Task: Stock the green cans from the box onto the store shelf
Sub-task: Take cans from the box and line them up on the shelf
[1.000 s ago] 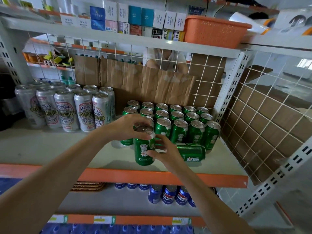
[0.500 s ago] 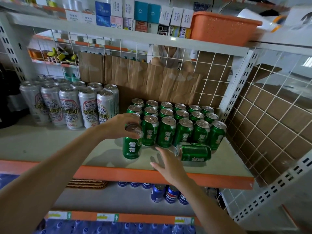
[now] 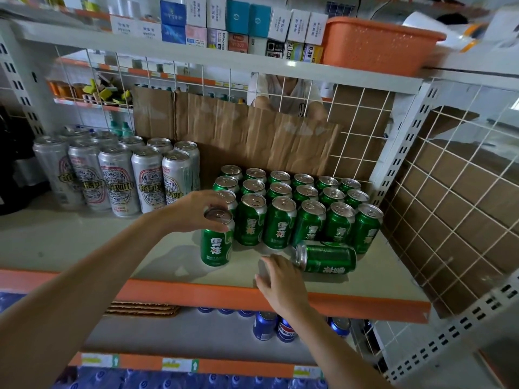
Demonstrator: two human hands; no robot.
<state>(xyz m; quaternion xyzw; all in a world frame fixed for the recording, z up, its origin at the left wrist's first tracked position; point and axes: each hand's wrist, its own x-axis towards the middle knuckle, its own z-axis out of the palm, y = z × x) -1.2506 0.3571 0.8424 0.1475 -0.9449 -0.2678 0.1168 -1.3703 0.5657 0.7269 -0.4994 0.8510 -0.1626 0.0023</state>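
Aluminium construction governs handling: the cans are judged thin-walled, stiff along the axis when full, easily dented at the side wall, moderately heavy for their size, and smooth enough to slip; take hold at the top rim from above, or round the mid-body, without squeezing.

At far left of the shelf (image 3: pixel 84 242), the tall silver cans (image 3: pixel 118 178) stand in a group well apart from the work and need no handling.

Next, the left hand (image 3: pixel 193 211) reaches in from the lower left with the forearm extended over the shelf edge; its fingers and thumb are curled down over the lid rim of the upright green can (image 3: pixel 216 245), grasping it from above; the can stands on the shelf just in front of the left end of the stocked rows, slightly out of line with them.

The block of green cans (image 3: pixel 297 211) stands upright in close rows against the cardboard backing, filling the shelf to the right-hand wire grid.

The right hand (image 3: pixel 280 279) lies low at the orange front lip, palm down, fingers extended and released, holding nothing; whether it touches the shelf cannot be told.

Just beside its fingertips, the toppled green can (image 3: pixel 325 258) lies on its side in front of the rows, lid towards the hand; it is judged free to roll, so grip it round the body before righting it.

The box is not in view.
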